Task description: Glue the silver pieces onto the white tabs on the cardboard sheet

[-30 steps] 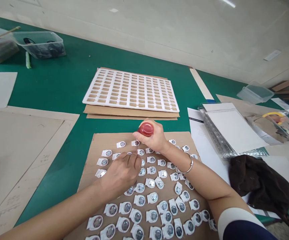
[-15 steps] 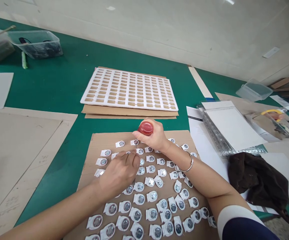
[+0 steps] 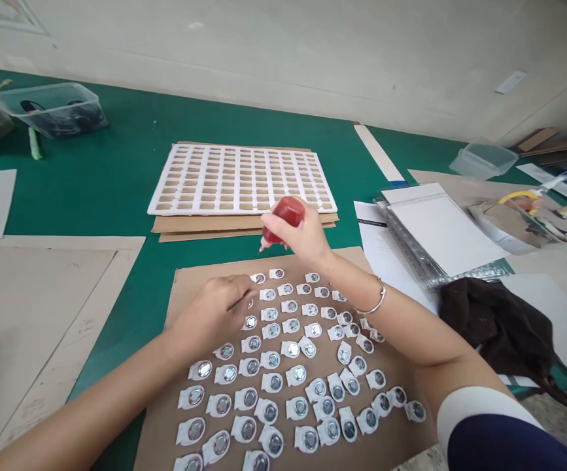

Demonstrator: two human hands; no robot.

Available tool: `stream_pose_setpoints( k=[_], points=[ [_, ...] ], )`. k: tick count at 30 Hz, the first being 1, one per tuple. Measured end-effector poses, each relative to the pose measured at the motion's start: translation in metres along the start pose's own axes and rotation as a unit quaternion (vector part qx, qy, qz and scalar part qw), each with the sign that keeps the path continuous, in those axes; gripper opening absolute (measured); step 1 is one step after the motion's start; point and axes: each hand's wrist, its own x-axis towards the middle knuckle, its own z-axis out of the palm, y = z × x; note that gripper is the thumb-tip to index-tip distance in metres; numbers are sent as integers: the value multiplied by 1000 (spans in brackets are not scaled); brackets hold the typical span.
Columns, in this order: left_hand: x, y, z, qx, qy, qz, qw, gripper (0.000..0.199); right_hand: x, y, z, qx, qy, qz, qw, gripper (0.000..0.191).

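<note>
My right hand (image 3: pixel 307 235) grips a red squeeze bottle (image 3: pixel 288 216), its thin tip pointing down and left above the far edge of a cardboard sheet (image 3: pixel 189 281). Over the sheet's left part, my left hand (image 3: pixel 217 307) is closed around a thin tool (image 3: pixel 238 301), whose end points toward a white tab piece (image 3: pixel 258 279). Many small white tabs with round silver discs (image 3: pixel 298 375) lie in loose rows on the cardboard. Some of them are hidden beneath my left hand.
Behind the sheet lies a white slotted tray (image 3: pixel 237 180) on cardboard. A clear bin (image 3: pixel 62 111) stands at back left. Papers (image 3: pixel 445 229) in plastic and a dark cloth (image 3: pixel 499 327) lie right. Brown board (image 3: pixel 42 314) covers the left.
The red bottle has tilted and lifted away from the pieces. My left hand has moved left, uncovering several tabs, and its thin tool now shows. The camera view has shifted slightly.
</note>
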Motion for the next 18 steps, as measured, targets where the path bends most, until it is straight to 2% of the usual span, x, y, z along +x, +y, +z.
stream_pose_setpoints(
  k=[4, 7, 11, 14, 18],
  points=[
    [19, -6, -12, -16, -52, -107, 993, 19, -5, -13, -11, 24, 26, 26, 999, 41],
    [25, -8, -16, -59, -54, -155, 985, 19, -25, -7, -17, 7, 38, 36, 999, 39],
    [24, -11, -16, -78, -44, -174, 981, 17, -54, 14, -17, -78, 88, 43, 992, 35],
    [22, -13, -15, -77, -42, -176, 980, 17, -67, 25, -13, -136, 114, -1, 984, 28],
    [22, -15, -15, -76, -42, -162, 983, 17, -73, 28, -6, -174, 108, -57, 977, 24]
  ],
)
